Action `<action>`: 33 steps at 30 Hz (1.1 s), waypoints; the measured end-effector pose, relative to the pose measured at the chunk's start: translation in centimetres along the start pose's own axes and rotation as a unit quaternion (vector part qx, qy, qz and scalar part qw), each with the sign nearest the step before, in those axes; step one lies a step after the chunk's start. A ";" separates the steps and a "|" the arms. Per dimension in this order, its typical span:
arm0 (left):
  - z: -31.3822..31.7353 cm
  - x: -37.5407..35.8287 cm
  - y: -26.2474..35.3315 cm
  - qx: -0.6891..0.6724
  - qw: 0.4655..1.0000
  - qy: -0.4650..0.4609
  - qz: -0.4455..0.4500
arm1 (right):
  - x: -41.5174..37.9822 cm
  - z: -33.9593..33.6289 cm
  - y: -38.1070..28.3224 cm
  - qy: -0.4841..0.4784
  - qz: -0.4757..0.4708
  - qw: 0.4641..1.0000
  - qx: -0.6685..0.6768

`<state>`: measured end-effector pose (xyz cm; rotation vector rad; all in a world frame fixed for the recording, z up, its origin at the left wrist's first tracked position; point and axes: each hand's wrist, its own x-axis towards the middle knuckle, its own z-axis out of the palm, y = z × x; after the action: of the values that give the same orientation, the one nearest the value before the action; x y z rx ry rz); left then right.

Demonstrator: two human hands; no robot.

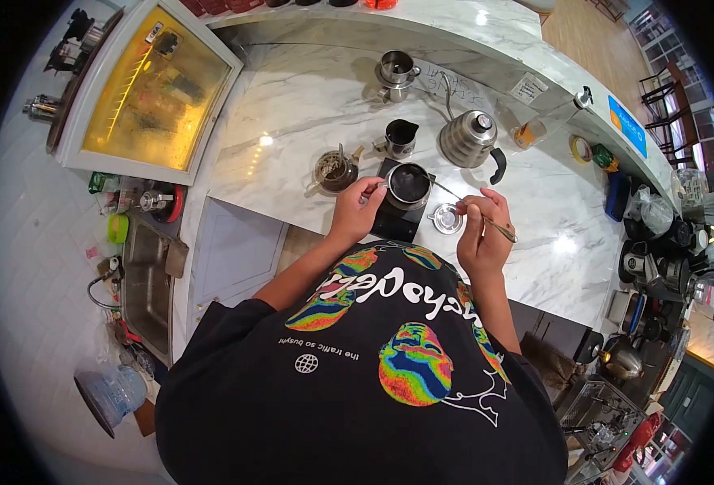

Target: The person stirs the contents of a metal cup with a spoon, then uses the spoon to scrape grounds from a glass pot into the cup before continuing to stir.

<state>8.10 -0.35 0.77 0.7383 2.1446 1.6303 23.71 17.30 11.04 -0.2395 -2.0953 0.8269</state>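
Observation:
A metal cup [409,184] with dark liquid stands on a small black scale [395,225] on the white marble counter [308,105]. My left hand [357,208] pinches the cup's handle at its left side. My right hand [483,230] holds a long thin metal spoon [498,227] whose far end reaches into the cup. A small round metal filter piece [447,218] lies on the counter between my hands. A black T-shirt with a bright print fills the lower part of the view.
Behind the cup stand a steel gooseneck kettle [470,137], a small steel pitcher [400,137], a glass cup with a spoon [335,170] and a steel pot [396,71]. A lit display cabinet [155,89] and sink [147,279] are left; coffee gear [656,267] is right.

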 end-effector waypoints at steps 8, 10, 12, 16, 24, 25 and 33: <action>0.2 -0.2 -0.7 0.002 1.000 0.008 -0.001 | -0.3 -0.4 0.5 0.005 -0.006 1.000 0.016; 0.3 -0.2 -0.5 0.000 1.000 0.008 -0.008 | -0.2 -0.2 0.5 0.001 -0.005 1.000 0.017; 0.3 -0.3 -0.3 -0.005 1.000 0.009 -0.013 | -0.1 -0.1 0.5 -0.001 -0.003 1.000 0.012; 0.3 -0.4 -0.1 -0.011 1.000 0.018 -0.015 | 0.0 -0.6 0.8 -0.002 -0.004 1.000 0.006; 0.7 -0.6 -0.7 -0.029 0.999 0.028 -0.021 | -0.1 -0.5 0.3 -0.015 -0.021 0.999 0.027; 0.8 -0.6 -0.7 -0.029 0.999 0.029 -0.022 | -0.1 -0.6 0.4 -0.017 -0.019 0.999 0.021; 1.1 -0.8 -1.0 -0.033 0.998 0.041 -0.021 | -0.3 -1.2 0.4 -0.019 -0.040 0.999 0.019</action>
<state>9.20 -0.13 -0.52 0.6118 2.1347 1.7284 24.76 18.07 11.10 -0.1193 -2.1085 0.8277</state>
